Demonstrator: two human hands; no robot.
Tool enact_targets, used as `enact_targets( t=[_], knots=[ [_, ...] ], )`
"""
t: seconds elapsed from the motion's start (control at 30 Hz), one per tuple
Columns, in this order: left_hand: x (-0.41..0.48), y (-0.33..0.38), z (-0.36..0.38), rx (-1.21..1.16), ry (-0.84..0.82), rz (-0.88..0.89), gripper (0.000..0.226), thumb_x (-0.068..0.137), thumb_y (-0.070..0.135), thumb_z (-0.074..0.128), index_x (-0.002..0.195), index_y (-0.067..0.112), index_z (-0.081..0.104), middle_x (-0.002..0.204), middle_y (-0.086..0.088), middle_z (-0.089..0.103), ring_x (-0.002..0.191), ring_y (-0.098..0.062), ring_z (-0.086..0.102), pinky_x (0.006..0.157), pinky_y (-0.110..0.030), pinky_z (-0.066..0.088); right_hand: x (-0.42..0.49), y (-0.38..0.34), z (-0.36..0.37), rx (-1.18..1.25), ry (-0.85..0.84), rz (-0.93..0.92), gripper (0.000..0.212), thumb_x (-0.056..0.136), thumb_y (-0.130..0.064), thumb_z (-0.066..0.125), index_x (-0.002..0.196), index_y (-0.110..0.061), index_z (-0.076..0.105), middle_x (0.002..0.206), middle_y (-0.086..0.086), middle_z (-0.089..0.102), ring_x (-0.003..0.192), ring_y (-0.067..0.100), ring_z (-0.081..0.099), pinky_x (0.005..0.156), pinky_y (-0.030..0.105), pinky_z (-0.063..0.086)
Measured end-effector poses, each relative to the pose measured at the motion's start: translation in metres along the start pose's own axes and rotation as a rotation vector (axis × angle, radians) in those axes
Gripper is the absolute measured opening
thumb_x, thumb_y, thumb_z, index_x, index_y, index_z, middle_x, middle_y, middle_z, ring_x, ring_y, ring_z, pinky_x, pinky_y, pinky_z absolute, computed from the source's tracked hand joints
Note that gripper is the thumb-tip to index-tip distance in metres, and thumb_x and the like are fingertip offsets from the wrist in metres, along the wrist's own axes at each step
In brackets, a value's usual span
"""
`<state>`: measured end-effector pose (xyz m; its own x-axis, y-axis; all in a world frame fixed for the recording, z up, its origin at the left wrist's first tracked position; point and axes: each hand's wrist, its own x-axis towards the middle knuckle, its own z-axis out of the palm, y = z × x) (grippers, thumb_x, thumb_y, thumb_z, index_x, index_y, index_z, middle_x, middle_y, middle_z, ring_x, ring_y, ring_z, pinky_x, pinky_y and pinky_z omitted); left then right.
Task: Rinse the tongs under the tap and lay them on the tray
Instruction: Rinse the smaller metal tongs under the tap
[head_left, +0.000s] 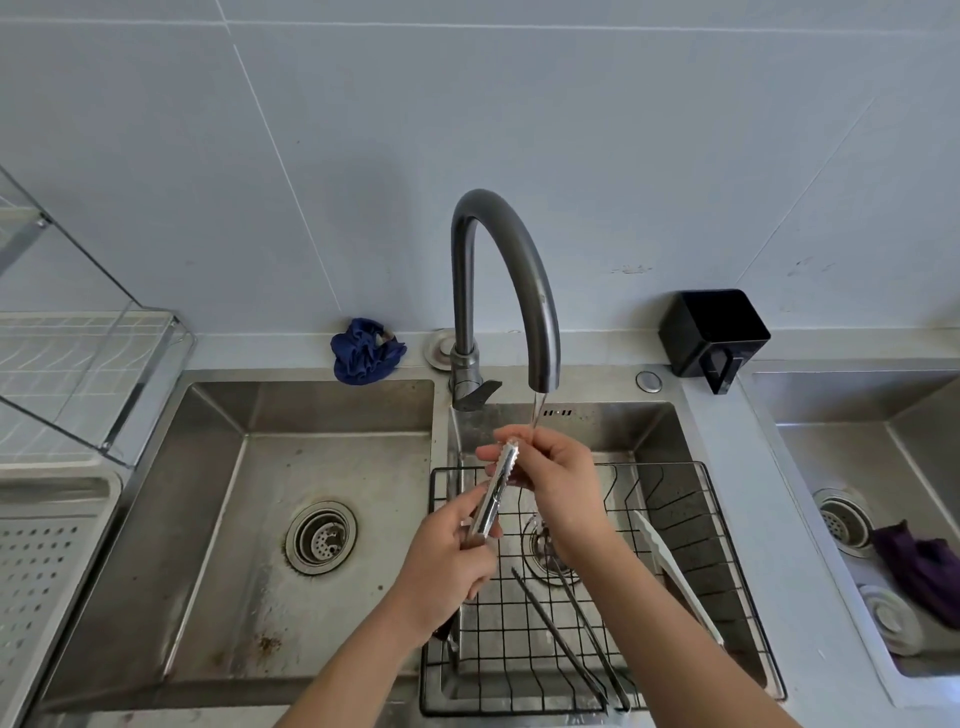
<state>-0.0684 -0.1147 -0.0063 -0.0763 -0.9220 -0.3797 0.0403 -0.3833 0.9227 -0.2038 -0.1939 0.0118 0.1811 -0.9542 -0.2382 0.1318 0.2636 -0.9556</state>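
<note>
Left basin (156, 519): open | right basin: wire rack (727, 519) with two tongs (571, 623) | tap spout (519, 270) overhead

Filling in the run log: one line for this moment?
step: rinsing | tongs: under tap stream | left hand: grips handle end | right hand: at tips | tray: no tongs yet

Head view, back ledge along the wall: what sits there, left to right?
Dish rack → blue cloth → round metal cap → tap base → small round button → black holder.

Steel counter (727, 426), blue cloth (366, 353), black holder (711, 332)
</note>
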Motion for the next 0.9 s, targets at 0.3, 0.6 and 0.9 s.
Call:
enact_targets(
  t=[0.3, 0.6, 0.9],
  knots=[
    [-0.009, 0.007, -0.001, 0.237, 0.044, 0.100, 0.073, 0.065, 0.009, 0.059, 0.110, 0.066, 0.062, 0.086, 0.007, 0.058, 0.061, -0.005, 0.049, 0.058, -0.020, 0.042, -0.012, 0.014, -0.003, 0.104, 0.090, 0.041, 0.023, 0.102, -0.022, 0.058, 0.094, -0.011, 0.076, 0.089, 0.017, 0.080, 0.078, 0.025, 0.077, 0.065, 0.027, 0.059],
    [-0.001, 0.016, -0.006, -0.057, -0.013, -0.049, 0.039, 0.063, 0.005, 0.054, 0.097, 0.007, 0.072, 0.076, -0.011, 0.064, 0.056, -0.024, 0.057, 0.045, -0.032, 0.044, -0.001, 0.008, -0.008, 0.188, 0.006, 0.045, 0.030, 0.104, -0.028, 0.056, 0.089, -0.008, 0.073, 0.079, 0.011, 0.074, 0.074, 0.021, 0.071, 0.070, 0.028, 0.057],
    [0.011, 0.019, 0.001, -0.190, -0.034, -0.036, 0.013, 0.092, 0.016, 0.069, 0.090, 0.003, 0.069, 0.073, -0.018, 0.063, 0.047, -0.026, 0.054, 0.041, -0.028, 0.044, 0.003, -0.001, -0.008, 0.280, -0.103, 0.107, 0.033, 0.103, -0.038, 0.054, 0.081, -0.014, 0.061, 0.067, 0.009, 0.056, 0.062, 0.023, 0.057, 0.064, 0.035, 0.047]
  ],
)
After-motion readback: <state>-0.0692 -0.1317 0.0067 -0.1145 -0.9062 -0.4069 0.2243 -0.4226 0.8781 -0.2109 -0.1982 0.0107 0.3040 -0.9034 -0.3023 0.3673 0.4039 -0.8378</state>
